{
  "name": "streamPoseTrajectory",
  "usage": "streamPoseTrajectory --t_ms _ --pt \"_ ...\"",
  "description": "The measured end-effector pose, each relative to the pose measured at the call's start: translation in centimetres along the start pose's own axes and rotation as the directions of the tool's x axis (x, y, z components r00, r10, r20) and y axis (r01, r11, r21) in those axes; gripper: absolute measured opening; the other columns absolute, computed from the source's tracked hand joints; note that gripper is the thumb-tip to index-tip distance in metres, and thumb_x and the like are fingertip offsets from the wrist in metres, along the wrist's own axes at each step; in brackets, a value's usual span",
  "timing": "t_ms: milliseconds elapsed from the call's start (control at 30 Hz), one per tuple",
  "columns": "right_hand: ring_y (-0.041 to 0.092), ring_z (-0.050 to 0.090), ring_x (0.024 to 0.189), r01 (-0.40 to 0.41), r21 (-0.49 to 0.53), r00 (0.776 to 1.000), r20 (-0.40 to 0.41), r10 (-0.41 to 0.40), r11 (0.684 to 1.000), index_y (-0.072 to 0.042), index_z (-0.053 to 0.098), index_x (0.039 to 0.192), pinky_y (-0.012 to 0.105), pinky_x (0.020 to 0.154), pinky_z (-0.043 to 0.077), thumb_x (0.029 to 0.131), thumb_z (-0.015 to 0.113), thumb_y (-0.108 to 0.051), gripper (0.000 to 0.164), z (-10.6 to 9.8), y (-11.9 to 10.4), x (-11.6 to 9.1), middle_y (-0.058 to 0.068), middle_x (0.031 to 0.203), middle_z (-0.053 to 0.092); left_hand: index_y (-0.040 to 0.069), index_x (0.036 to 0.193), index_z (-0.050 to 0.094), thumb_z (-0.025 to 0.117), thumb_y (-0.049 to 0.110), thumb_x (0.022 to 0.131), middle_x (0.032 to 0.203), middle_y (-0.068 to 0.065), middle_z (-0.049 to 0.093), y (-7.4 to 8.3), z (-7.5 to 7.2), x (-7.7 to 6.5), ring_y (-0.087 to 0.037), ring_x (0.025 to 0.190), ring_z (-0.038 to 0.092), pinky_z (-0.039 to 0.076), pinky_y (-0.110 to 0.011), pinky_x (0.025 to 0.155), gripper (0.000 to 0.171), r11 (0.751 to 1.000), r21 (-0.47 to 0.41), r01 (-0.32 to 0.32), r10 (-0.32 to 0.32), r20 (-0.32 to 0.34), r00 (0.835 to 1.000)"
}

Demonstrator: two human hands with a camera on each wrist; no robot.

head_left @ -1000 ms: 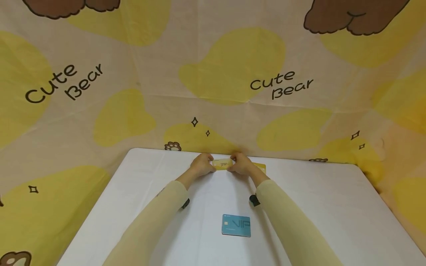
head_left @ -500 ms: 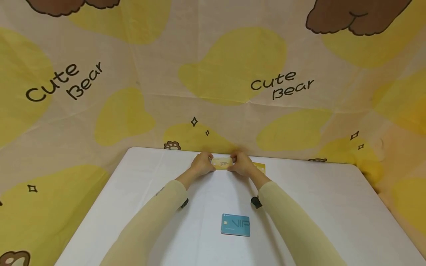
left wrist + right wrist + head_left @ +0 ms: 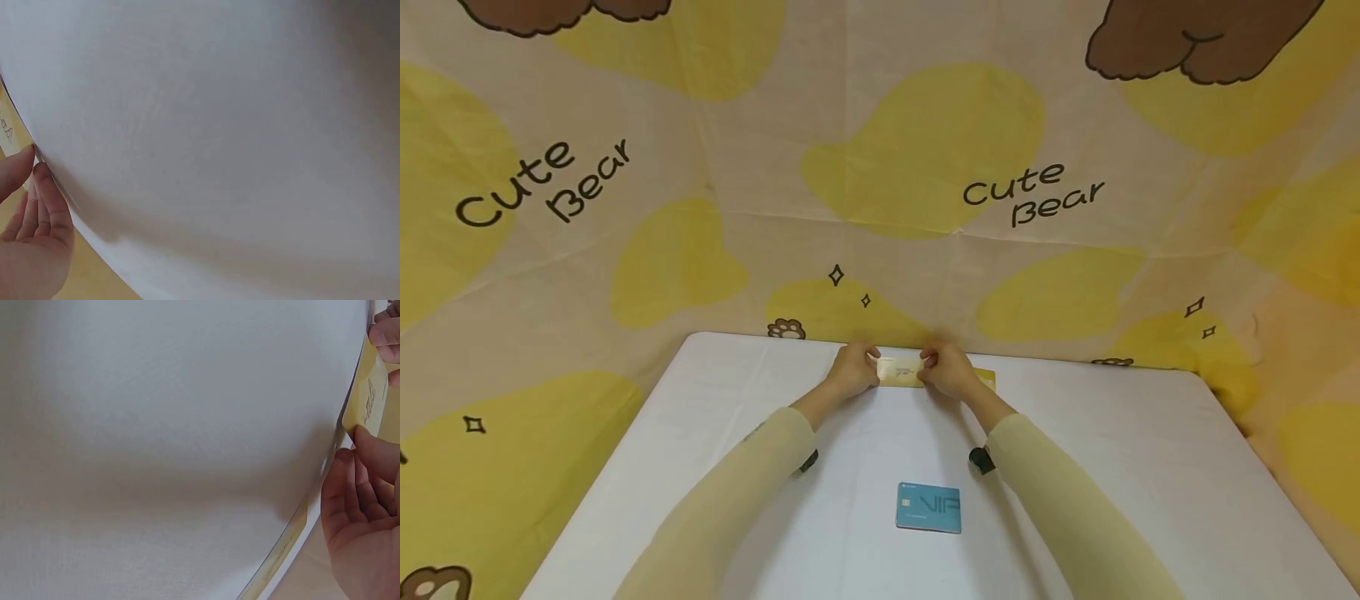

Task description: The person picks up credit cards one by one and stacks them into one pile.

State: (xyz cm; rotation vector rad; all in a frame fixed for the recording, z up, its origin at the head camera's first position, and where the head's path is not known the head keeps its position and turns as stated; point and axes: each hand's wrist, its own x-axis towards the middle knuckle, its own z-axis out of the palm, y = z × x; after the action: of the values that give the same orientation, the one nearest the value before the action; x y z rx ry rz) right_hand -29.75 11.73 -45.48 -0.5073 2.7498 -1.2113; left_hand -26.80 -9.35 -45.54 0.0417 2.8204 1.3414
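Observation:
Near the far edge of the table, a pale yellow card (image 3: pixel 900 372) with dark script is stretched between my two hands. My left hand (image 3: pixel 853 371) pinches its left end between thumb and fingers, and my right hand (image 3: pixel 949 372) pinches the right end. Seen from the right wrist, the right thumb (image 3: pixel 369 447) lies at a corner of the card, with curled fingers beneath. A second yellow card (image 3: pixel 987 379) lies on the table, partly hidden by my right hand. Closer to me lies a blue card (image 3: pixel 928 507) marked VIP, with a reddish strip along its lower edge.
The white table (image 3: pixel 835 533) ends just beyond my hands, where a yellow and beige cloth printed "Cute Bear" (image 3: pixel 1033 192) hangs behind it. Dark straps or devices (image 3: pixel 982 460) sit at both wrists.
The held card now shows more of its face, and its lower edge reaches slightly further down. My thumbs have shifted a little at its ends. The other cards stay put.

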Motion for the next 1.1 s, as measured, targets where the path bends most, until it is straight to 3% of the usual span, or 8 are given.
streamPoseTrajectory --t_ms 467,700,900,1100 --pt "0.023 0.063 0.085 0.04 0.071 0.999 -0.018 -0.039 0.997 0.009 0.068 0.11 0.029 0.075 0.051 0.089 0.077 0.002 0.024 -0.6 0.9 -1.3 0.012 0.089 0.067 -0.005 0.122 0.067 0.075 -0.013 0.078 0.079 -0.005 0.062 0.4 0.4 -1.7 -0.016 0.071 0.055 0.046 -0.025 0.064 0.045 0.996 -0.078 -0.032 0.032 -0.007 0.999" --pt "0.022 0.064 0.086 0.056 0.1 0.998 -0.004 -0.056 0.993 0.011 0.069 0.109 0.026 0.071 0.053 0.089 0.078 0.003 0.023 -1.2 1.0 -2.4 0.013 0.091 0.069 -0.006 0.125 0.066 0.075 -0.013 0.079 0.08 -0.006 0.062 1.0 0.5 -2.8 -0.014 0.067 0.053 0.045 -0.023 0.059 0.047 0.985 -0.172 -0.003 0.005 0.012 1.0" --pt "0.019 0.063 0.081 0.042 0.123 0.999 0.027 -0.046 0.992 0.012 0.069 0.113 0.023 0.065 0.053 0.091 0.076 0.002 0.025 -1.8 0.9 -3.3 0.013 0.092 0.068 -0.007 0.126 0.067 0.075 -0.013 0.079 0.079 -0.005 0.062 1.3 0.8 -3.7 -0.013 0.067 0.053 0.045 -0.023 0.059 0.047 0.98 -0.197 0.019 -0.016 0.018 1.0" --pt "0.024 0.068 0.076 0.073 0.163 0.995 0.049 -0.082 0.984 0.015 0.068 0.116 0.033 0.066 0.06 0.091 0.074 0.004 0.027 -2.5 0.4 -4.6 0.014 0.091 0.068 -0.008 0.125 0.067 0.076 -0.015 0.078 0.08 -0.006 0.063 1.7 0.9 -4.9 -0.013 0.066 0.055 0.047 -0.022 0.058 0.049 0.968 -0.251 0.025 -0.021 0.02 1.0"
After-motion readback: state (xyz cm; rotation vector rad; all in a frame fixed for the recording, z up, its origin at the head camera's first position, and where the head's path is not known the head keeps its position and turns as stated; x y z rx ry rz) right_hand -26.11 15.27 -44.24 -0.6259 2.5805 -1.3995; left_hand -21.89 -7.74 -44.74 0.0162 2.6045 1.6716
